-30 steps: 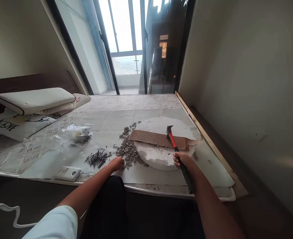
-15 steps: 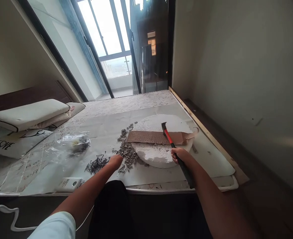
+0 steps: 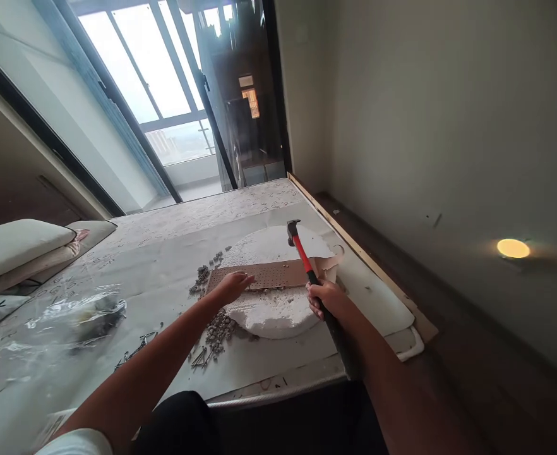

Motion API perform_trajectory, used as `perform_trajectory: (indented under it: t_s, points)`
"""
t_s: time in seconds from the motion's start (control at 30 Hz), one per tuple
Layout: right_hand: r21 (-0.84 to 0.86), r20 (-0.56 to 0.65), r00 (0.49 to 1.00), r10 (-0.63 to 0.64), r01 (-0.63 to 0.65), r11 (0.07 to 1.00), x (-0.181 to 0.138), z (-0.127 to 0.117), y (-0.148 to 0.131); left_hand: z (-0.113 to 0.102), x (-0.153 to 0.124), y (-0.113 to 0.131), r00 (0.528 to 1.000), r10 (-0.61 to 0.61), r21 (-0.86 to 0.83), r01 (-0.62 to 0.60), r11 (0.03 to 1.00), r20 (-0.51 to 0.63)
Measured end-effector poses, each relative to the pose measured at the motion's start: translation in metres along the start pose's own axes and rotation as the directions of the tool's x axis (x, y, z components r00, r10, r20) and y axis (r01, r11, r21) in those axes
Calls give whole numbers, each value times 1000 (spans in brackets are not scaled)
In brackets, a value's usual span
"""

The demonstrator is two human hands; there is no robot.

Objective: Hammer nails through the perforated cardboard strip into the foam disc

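My right hand (image 3: 324, 297) is wrapped round the handle of a red and black claw hammer (image 3: 301, 251), whose head is raised over a round white foam block (image 3: 278, 306). A brown perforated strip (image 3: 269, 274) lies across the top of the block. Over the strip's left end my left hand (image 3: 233, 284) is pinched together; what it holds is too small to make out. Small grey stones (image 3: 215, 328) and loose dark nails (image 3: 197, 359) lie beside the block on the covered bed.
A clear plastic bag (image 3: 77, 316) and more nails (image 3: 134, 351) lie to the left on the paper-covered mattress (image 3: 165, 265). Pillows (image 3: 17, 243) sit at the far left. A wall with a lit lamp (image 3: 513, 248) runs along the right, windows behind.
My left hand has left the stones and nails and risen onto the left end of the brown strip. The hammer head has lifted a little. The view has swung to the right.
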State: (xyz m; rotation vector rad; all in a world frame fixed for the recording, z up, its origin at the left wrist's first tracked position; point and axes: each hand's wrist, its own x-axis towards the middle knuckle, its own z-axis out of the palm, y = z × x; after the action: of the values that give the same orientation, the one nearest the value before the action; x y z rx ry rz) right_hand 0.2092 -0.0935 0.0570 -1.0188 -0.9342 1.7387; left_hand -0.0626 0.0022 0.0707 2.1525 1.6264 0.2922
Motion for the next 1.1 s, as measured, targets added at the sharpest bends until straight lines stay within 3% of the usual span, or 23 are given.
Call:
perform_trajectory:
  t_s: [0.1, 0.27, 0.53, 0.77, 1.1]
  points:
    - [22, -18, 1000, 17, -17, 1000, 0, -4, -2, 15, 34, 43, 999, 42, 7, -42, 999, -18]
    - [37, -60, 997, 58, -55, 998, -2, -6, -9, 44, 79, 76, 988, 133, 307, -101, 946, -84]
    - [39, -79, 993, 84, -81, 996, -5, -5, -17, 65, 121, 68, 990, 144, 325, -132, 936, -11]
    - [55, -37, 997, 61, -59, 997, -1, -6, -16, 72, 120, 60, 981, 195, 441, -176, 880, 3]
    - [42, -46, 996, 76, -74, 996, 3, -5, -12, 74, 122, 64, 988, 154, 490, -143, 860, 17]
